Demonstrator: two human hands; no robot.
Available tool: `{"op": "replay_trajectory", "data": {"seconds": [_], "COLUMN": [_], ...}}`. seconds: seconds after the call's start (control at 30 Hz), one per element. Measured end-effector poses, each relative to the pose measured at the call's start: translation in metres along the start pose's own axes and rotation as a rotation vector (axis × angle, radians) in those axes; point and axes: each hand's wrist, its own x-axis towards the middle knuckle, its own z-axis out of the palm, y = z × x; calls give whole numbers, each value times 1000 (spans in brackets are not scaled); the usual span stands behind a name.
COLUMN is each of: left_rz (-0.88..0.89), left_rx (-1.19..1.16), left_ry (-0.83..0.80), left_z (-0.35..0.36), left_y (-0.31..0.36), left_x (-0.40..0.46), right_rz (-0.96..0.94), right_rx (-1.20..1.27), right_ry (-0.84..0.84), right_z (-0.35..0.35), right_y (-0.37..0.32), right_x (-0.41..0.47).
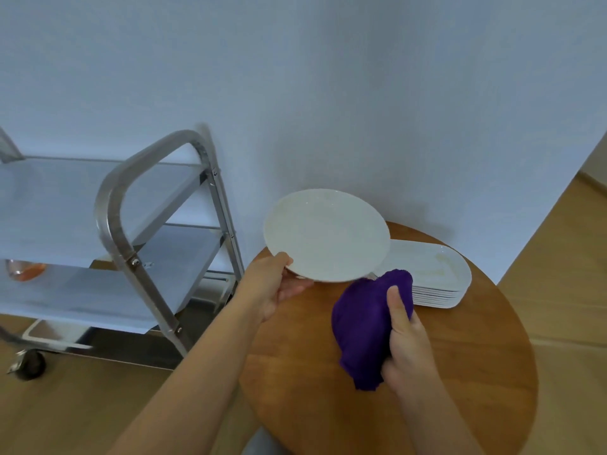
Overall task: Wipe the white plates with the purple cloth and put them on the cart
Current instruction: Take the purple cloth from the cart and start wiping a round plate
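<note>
Left hand [274, 287] pinches white plate [325, 234] by its near rim (tilted); right hand [407, 336] grips purple cloth [364, 326] just below

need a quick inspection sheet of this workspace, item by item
surface: round wooden table, bare wood at the front
job's things: round white plate held above the table edge; stack of oblong white plates, top one smeared; purple cloth; steel cart to the left
clutter: orange-tinted glass item on the cart
hands: left hand grips the round plate's rim; right hand holds the cloth
cables: nothing seen
surroundings: pale wall, wooden floor
</note>
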Motion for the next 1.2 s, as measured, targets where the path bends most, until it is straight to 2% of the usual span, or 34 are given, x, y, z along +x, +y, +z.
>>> {"op": "replay_trajectory", "data": {"seconds": [0.13,0.27,0.33,0.4,0.57,0.7,0.77,0.87,0.93,0.97,1.1,1.13,1.2], "left_rz": [-8,-13,-47,-111,-290,-308,-272,-216,-190,-181,-171,-171,-167], "left_rx": [36,153,303,347,-138,-251,-318,-419,-464,-477,-513,-510,-490], "left_ry": [-51,-98,-147,-183,-222,-158,-169,-161,-156,-158,-155,-151,-137], "left_z": [-3,-11,-16,-24,-28,-25,-27,-28,-25,-22,-11,-10,-9], "left_y": [-37,-67,-73,-76,-67,-71,-78,-88,-91,-92,-96,-97,-100], "left_x": [-60,-97,-106,-106,-103,-109,-110,-110,-113,-115,-122,-123,-124], "right_rz": [-43,17,55,68,122,185,112,-166,-298,-330,-141,-158,-283], "right_rx": [70,-74,-125,-171,-354,-450,-408,-297,-502,-657,-1403,-1594,-1909], "right_ry": [-29,79,120,141,98,57,150,320,329,278,-221,-254,-198], "right_z": [-11,-42,-56,-70,-90,-92,-94,-91,-82,-74,-52,-54,-56], "right_y": [-4,0,-1,-4,-14,-23,-36,-66,-71,-68,-27,-16,-1], "right_x": [-26,-46,-56,-64,-79,-87,-85,-90,-97,-100,-94,-86,-76]}}
